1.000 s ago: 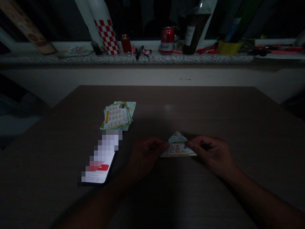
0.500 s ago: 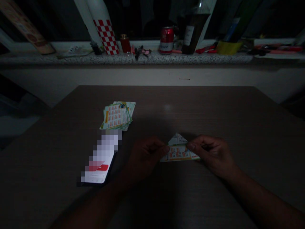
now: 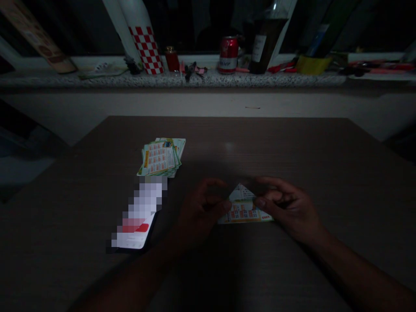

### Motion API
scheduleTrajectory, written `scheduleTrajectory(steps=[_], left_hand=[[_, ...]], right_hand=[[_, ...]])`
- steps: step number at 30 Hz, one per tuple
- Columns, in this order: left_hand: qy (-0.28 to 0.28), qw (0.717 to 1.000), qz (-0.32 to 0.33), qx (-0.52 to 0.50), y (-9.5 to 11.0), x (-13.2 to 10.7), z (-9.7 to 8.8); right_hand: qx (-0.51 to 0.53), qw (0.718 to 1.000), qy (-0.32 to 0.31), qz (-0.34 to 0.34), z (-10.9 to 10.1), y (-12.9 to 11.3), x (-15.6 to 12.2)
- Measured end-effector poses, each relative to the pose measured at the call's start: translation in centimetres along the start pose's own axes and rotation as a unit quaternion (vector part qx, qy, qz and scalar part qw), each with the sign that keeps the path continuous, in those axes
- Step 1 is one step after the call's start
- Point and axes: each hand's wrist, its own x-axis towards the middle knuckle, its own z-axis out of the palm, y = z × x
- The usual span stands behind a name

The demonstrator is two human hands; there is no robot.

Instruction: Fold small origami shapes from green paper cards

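Observation:
A small printed paper sheet point(image 3: 244, 210), folded into a peaked shape, lies on the dark wooden table point(image 3: 292, 147) just in front of me. My left hand point(image 3: 201, 208) pinches its left edge with thumb and fingers closed. My right hand point(image 3: 286, 206) grips its right side, with the fingers curled over the folded peak. A stack of similar printed sheets point(image 3: 161, 157) lies to the upper left of my left hand.
A lit phone point(image 3: 138, 219) lies on the table left of my left hand. A stone sill point(image 3: 182, 80) behind the table carries a red can point(image 3: 228, 54), a dark bottle point(image 3: 263, 41), a red-and-white checkered tube point(image 3: 144, 41) and small clutter.
The sheet has slid a little toward me and lies flatter. My right fingers have moved up over its peak, and my left fingers have lifted slightly.

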Motion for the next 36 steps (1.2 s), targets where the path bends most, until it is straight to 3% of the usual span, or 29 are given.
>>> scheduleTrajectory(steps=[9,23,36], left_hand=[[0.0,0.997,0.025,-0.068,-0.72,0.34,0.19],[0.029,0.998,0.038,0.037,-0.63,0.11,0.13],[0.04,0.996,0.051,0.062,-0.64,0.14,0.18]], right_hand=[[0.002,0.999,-0.039,-0.03,0.22,0.07,-0.07],[0.009,1.0,-0.013,-0.006,0.25,0.0,0.18],[-0.043,0.998,-0.007,-0.048,-0.4,0.4,0.34]])
